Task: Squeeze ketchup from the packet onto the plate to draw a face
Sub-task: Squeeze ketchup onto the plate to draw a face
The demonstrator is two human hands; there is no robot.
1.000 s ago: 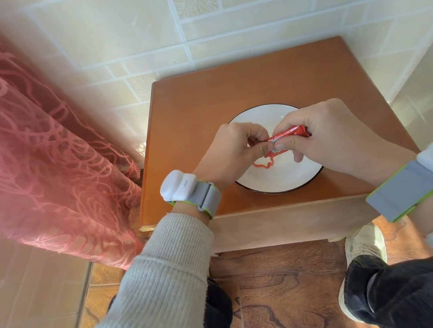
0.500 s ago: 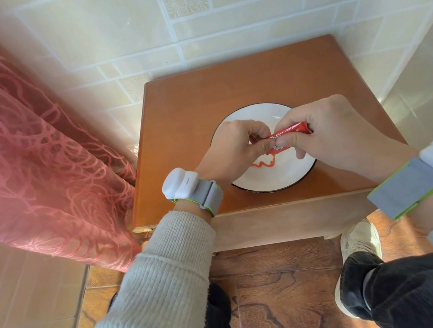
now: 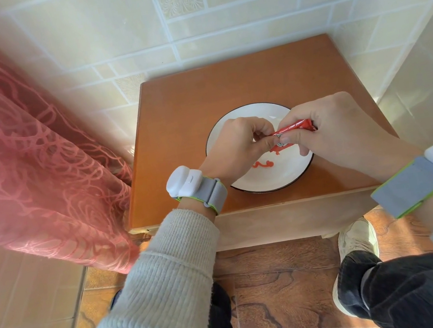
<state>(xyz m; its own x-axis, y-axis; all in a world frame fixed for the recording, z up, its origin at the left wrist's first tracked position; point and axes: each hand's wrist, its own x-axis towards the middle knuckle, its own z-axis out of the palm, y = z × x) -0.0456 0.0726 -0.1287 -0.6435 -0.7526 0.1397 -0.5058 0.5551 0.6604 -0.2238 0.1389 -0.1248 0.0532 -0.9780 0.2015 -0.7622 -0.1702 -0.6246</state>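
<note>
A white plate (image 3: pixel 267 181) with a thin dark rim sits on the near half of a small wooden table (image 3: pixel 199 103). A wavy line of ketchup (image 3: pixel 263 165) lies on the plate's near part. Above the plate both hands pinch a red ketchup packet (image 3: pixel 293 127). My left hand (image 3: pixel 235 149) grips its lower left end between thumb and fingers. My right hand (image 3: pixel 335 126) holds the packet's body, which slants up to the right. The hands hide the plate's middle.
A pink patterned curtain (image 3: pixel 24 167) hangs close on the left of the table. Tiled wall (image 3: pixel 214 21) stands behind and to the right. Below the table's front edge are my knees and a white shoe (image 3: pixel 356 237) on brown floor.
Both hands keep pinching the packet over the plate. The ketchup squiggle under them has grown slightly. The view has shifted a little.
</note>
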